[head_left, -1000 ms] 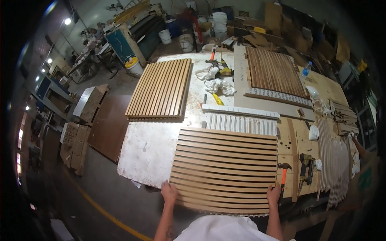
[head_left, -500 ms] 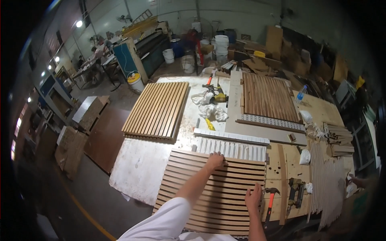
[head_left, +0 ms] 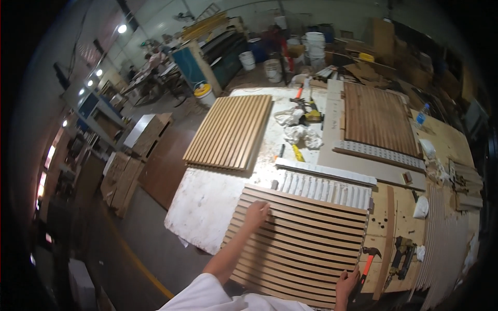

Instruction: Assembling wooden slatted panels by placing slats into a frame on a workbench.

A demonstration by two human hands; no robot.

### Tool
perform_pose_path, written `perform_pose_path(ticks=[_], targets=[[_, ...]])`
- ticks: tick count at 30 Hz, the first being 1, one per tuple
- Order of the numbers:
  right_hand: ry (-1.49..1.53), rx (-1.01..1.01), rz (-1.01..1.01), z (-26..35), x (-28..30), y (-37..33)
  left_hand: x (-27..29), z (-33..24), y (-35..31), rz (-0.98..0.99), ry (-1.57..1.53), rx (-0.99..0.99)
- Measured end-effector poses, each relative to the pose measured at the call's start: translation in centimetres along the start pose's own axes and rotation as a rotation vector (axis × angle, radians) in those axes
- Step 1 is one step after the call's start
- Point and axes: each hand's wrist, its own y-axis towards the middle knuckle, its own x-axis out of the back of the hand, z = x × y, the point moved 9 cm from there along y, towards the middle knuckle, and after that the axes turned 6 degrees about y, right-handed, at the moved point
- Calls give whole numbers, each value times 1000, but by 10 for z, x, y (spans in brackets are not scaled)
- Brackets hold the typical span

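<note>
The table (head_left: 194, 199) carries the work, and the slatted wooden panel (head_left: 306, 239) lies flat at its near side, in front of the person, with its slats running roughly side to side. A panel this wide is probably best handled with light, even pressure from both hands, feeling along the slats without pushing any of them out of line. The left hand (head_left: 257, 213) is over the upper left slats, its fingers curled close together; whether they pinch anything cannot be told. The right hand (head_left: 346, 282) is at the panel's right edge, near the lower corner, its fingers loosely apart with nothing seen in them. The hammer (head_left: 369, 262) lies just beside that edge, so the right wrist would do well to steer clear of it.

Half a second ago the left hand was at the middle of the panel's far edge; now it is farther left and nearer the body. The right hand is lower along its edge.
</note>
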Motion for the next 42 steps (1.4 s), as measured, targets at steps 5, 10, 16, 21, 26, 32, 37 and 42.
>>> perform_pose_path(ticks=[5, 10, 16, 21, 26, 32, 37, 42], targets=[[-155, 237, -55, 76, -6, -3, 92, 157, -99, -284, -243, 479], [75, 673, 82, 200, -89, -17, 161, 260, -130, -427, -466, 621], [488, 610, 589, 371, -260, -24, 218, 356, -46, -424, -421, 562], [364, 508, 534, 484, -374, -5, 242, 479, 76, -393, -268, 489], [329, 297, 381, 515, -439, 46, 207, 545, 168, -283, -261, 579], [401, 296, 265, 518, -461, 45, 162, 573, 225, 114, -599, 651], [282, 329, 187, 533, -466, 28, 180, 569, 215, 67, -594, 548], [329, 293, 94, 529, -451, 18, 162, 590, 223, 69, -468, 596]])
